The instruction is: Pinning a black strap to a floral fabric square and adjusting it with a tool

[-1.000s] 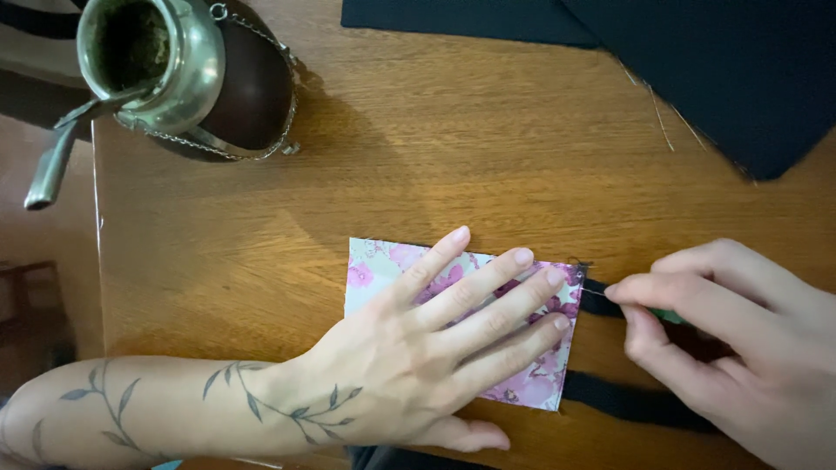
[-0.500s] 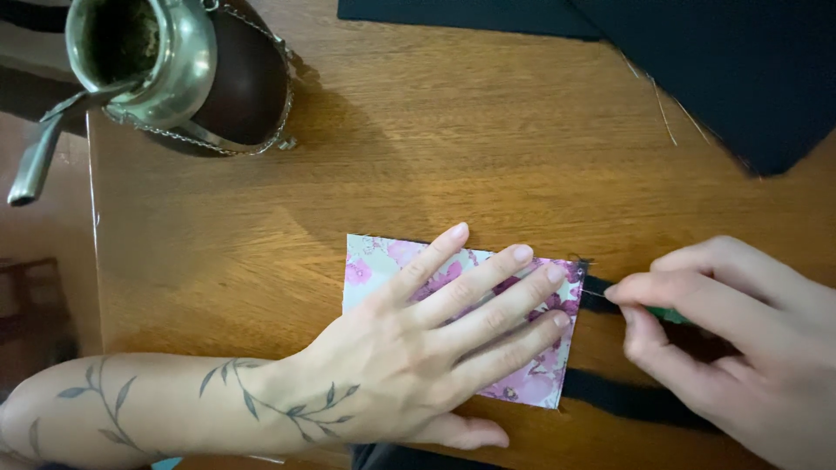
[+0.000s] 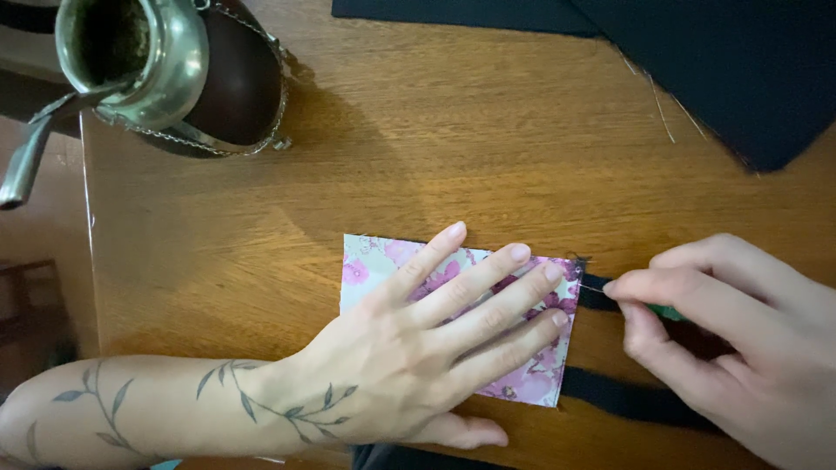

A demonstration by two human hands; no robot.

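The fingers of the left hand lay spread and flat, pressing down on a pink floral fabric piece low on the wooden surface, gripping nothing, only pinning it in place. At about three o'clock from that piece, the right hand had its thumb and forefinger pinched shut on a small green tool, whose fine tip met the fabric's right edge beside the left fingertips; whether it was a needle, a pin or a pick was too small to tell. Two black straps ran out from under the floral piece toward three and four o'clock, the upper strap passing under the right hand, the lower strap lying along the surface below it. As a judgement, the work sat at the upper right corner of the floral piece, where the tool touched: the piece was already laid over the straps and squared up, while no finished line of stitching could be made out along its edges, so most of the fastening looked undone. Farther off, at eleven o'clock, a brown gourd cup with a metal rim and chain stood at the surface's corner, a metal straw leaning out of it to the left. At one o'clock a sheet of black cloth covered the far right, loose threads trailing from its edge.
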